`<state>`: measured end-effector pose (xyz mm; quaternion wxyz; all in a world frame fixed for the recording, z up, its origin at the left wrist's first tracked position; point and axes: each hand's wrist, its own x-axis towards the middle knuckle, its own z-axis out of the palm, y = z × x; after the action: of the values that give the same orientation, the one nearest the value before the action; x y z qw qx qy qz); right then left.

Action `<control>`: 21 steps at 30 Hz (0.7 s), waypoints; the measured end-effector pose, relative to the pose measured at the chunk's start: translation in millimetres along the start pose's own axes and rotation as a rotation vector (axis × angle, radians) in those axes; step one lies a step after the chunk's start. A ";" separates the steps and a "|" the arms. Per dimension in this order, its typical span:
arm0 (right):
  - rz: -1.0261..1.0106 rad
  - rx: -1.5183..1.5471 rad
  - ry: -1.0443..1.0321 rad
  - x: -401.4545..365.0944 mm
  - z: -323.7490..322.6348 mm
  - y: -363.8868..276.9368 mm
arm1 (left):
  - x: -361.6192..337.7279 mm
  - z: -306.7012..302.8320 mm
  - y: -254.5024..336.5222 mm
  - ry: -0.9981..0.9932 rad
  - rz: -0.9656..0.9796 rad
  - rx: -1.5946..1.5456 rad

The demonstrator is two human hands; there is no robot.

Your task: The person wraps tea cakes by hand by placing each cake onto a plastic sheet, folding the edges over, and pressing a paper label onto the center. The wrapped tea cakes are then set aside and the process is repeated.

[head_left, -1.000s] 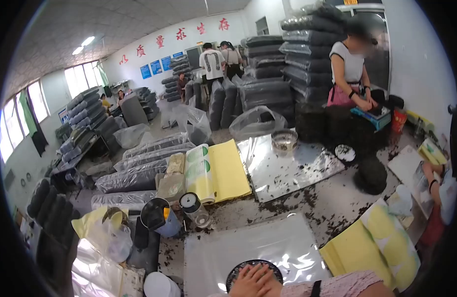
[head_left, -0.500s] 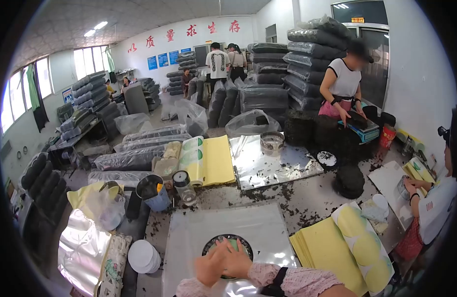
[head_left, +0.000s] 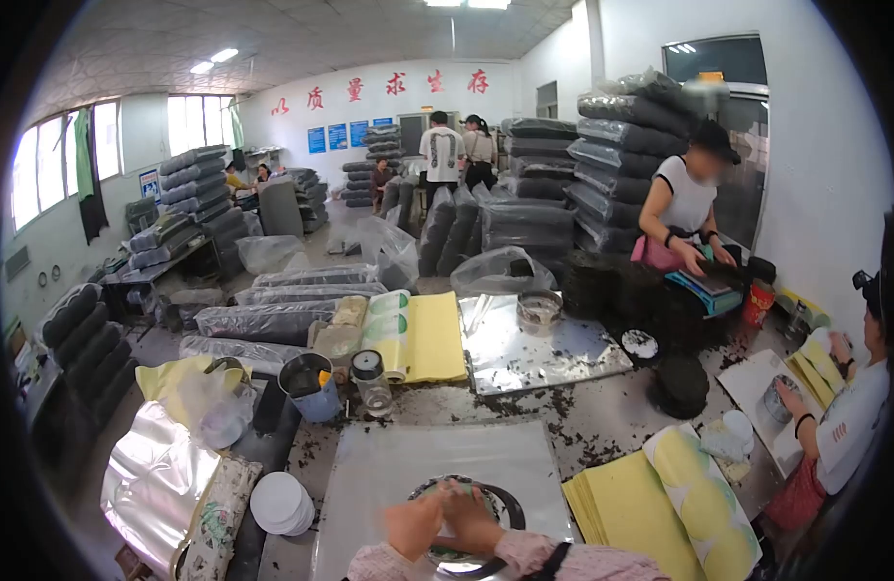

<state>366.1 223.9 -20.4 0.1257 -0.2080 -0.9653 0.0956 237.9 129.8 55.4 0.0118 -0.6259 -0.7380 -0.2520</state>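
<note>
Low in the head view, a round ring with a dark band and flaky dark material along its rim stands on the shiny metal sheet. A little green shows under my fingers inside it. My left hand is over the ring's left side, smeared by motion. Beside it, my right hand lies across the middle of the ring, fingers bent and blurred. The two hands touch or overlap at the fingertips. Their grip on the ring is hidden.
Yellow sheets and round-printed labels lie to the right. White lids, a blue bucket and a glass jar stand left. Dark flakes litter the table. Co-workers work at right; one handles a glass ring.
My hands have shifted from pressing flat on the green disc to bent fingers over the ring. The ring looks larger and moved slightly right and down. The camera view has shifted slightly.
</note>
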 end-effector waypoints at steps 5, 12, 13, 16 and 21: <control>0.111 0.049 0.196 -19.7 38.3 4.8 | -12.8 -34.5 34.8 -0.347 -0.099 -0.014; -0.108 0.771 -0.267 -24.5 50.7 -72.9 | -72.3 -34.3 -9.8 -0.022 -0.337 0.047; -0.264 0.675 -0.029 -27.1 21.0 -59.2 | -81.8 -22.6 -24.3 -0.005 -0.371 0.022; -0.104 0.564 -0.077 -40.3 -6.5 -49.5 | -94.0 -1.7 -52.1 0.088 -0.535 -0.407; -0.010 0.358 0.310 -97.9 -31.7 -41.2 | -145.3 -59.7 -143.3 -0.209 -0.153 -0.408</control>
<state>445.8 149.5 -0.3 0.3077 -0.1899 -0.9031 0.2316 118.3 -39.5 8.0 -0.2104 -0.5800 -0.7145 -0.3298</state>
